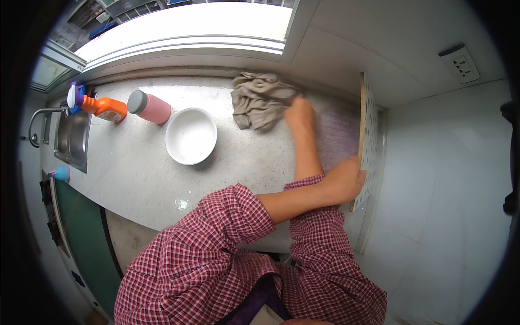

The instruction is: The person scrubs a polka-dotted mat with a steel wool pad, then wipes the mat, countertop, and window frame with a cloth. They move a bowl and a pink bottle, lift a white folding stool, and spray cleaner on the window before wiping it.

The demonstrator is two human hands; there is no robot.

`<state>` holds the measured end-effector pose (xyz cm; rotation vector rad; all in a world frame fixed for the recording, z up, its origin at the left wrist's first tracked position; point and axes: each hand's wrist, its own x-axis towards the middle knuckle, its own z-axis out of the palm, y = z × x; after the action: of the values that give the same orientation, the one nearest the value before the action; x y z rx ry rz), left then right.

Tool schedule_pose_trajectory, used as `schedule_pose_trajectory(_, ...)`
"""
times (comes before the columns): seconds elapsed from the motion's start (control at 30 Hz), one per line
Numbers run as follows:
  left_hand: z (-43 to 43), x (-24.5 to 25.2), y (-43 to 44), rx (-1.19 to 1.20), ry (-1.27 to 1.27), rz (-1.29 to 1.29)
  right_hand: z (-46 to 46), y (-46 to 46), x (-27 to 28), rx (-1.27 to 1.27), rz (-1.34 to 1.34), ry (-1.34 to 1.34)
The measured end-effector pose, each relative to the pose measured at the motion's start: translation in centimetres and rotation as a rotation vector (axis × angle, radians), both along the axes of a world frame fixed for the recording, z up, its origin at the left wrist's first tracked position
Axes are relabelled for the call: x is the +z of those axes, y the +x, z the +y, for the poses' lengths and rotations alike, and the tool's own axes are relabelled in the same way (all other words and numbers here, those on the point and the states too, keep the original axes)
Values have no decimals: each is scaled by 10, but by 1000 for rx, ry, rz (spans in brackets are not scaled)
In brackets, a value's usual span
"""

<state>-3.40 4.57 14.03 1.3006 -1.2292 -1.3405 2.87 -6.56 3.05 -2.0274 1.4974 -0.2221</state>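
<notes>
My left hand (pixel 343 180) crosses over my right forearm and grips the near part of a thin board (pixel 369 142) with a dotted face. The board stands on its edge at the counter's right end, by the wall. My right hand (pixel 300 113) is farther forward, slightly blurred, and holds the right side of a crumpled grey-brown cloth (pixel 262 101) on the pale countertop (pixel 243 162). Its fingertips are partly hidden. A purplish patch (pixel 335 130) shows on the counter between my right hand and the board.
Left of the cloth stand a white bowl (pixel 191 136), a pink bottle with a grey lid (pixel 150 107) and an orange spray bottle (pixel 105 109). A steel sink (pixel 73 136) and a small blue bottle (pixel 62 173) are at the far left. A window sill runs behind; a wall socket (pixel 461 65) is at right.
</notes>
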Motion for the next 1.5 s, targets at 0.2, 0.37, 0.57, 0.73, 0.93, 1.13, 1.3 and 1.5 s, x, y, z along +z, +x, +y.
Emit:
schedule_pose_trajectory(0.2, 3, -14, 16, -5, 73, -104, 10, 34, -1, -306, 44, -169)
schedule_pose_trajectory(0.37, 6, -29, 19, 50, 60, -73, 19, 39, -14, -70, -26, -106)
schedule_pose_trajectory(0.57, 10, -37, 33, 26, 130, -229, 12, 33, -13, -316, -167, -59)
schedule_pose_trajectory(0.73, 4, -55, 49, -79, 292, -329, 32, 68, -30, -306, -109, -189)
schedule_pose_trajectory(0.93, -1, -78, 62, -87, 547, -407, 66, 84, -29, -84, -120, -74)
schedule_pose_trajectory(1.13, -9, -97, 71, -116, 672, -407, 81, 99, -37, -97, -124, -88)
schedule_pose_trajectory(1.3, -14, -93, 74, -267, 624, -595, 82, 71, -28, -177, -93, -95)
schedule_pose_trajectory(1.5, -20, -104, 74, -425, 549, -610, 77, 68, -26, -173, 29, -156)
